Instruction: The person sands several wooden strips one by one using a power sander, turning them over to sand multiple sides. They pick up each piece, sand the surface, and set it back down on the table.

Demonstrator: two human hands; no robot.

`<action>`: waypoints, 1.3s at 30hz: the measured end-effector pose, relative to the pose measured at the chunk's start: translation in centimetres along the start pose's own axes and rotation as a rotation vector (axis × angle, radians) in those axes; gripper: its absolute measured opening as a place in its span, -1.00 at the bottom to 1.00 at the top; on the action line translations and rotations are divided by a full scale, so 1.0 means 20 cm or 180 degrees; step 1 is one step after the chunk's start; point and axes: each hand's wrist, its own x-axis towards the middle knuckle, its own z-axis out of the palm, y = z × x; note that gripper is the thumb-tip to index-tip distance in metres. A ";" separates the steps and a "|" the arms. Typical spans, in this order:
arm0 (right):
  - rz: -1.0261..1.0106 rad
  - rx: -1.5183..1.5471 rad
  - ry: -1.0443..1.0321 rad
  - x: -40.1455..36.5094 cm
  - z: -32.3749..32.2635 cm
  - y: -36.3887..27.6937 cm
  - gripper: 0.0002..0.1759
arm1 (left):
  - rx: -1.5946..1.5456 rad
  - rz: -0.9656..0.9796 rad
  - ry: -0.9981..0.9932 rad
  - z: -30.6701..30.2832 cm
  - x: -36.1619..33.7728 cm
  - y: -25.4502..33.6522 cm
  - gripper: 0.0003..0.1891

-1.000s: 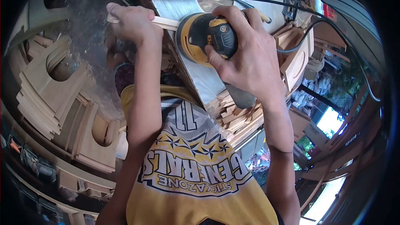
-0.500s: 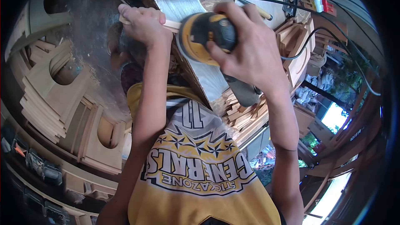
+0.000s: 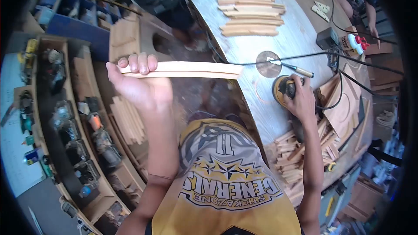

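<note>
My left hand (image 3: 141, 82) is raised off the table's left side, its fingers wrapped round one end of a slightly curved, pale wooden strip (image 3: 196, 69). The strip points right, and its slanted far end shows a groove along the edge. A yellow and black orbital sander (image 3: 283, 89) rests on the worktable (image 3: 244, 56), with my right hand (image 3: 303, 100) gripping its top. Just beyond the sander lie a round dark disc (image 3: 268, 63) and a wooden-handled tool (image 3: 298, 70). The strip and the sander are apart.
Several similar strips (image 3: 252, 11) lie in a row across the table's far part. Black cables (image 3: 322, 55) cross the table. A heap of wood pieces (image 3: 296, 156) sits near my right forearm. Shelves of tools (image 3: 65, 117) stand at left. Other people are at the far side.
My left hand has lifted the strip away from the sander and moved left. My right hand and the sander now rest on the tabletop. The view has swung, bringing the strip row into sight.
</note>
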 end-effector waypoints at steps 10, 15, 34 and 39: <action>0.0584 0.0423 0.0784 0.02 0.09 -0.08 -0.33 | -0.0269 -0.0292 -0.1740 0.58 -0.33 -0.19 -0.68; 0.0886 0.0577 0.0836 0.04 0.10 -0.13 -0.48 | -0.0617 -0.0297 -0.2299 0.69 -0.50 -0.37 -0.64; 0.1680 0.1046 0.1190 0.02 0.13 -0.10 -0.28 | -0.0587 -0.2094 -0.2385 0.59 -0.19 -0.73 -0.54; 0.1700 0.0861 0.0859 -0.09 -0.03 -0.10 -0.27 | -0.0021 -0.1416 -0.1699 0.33 0.08 -0.66 -0.33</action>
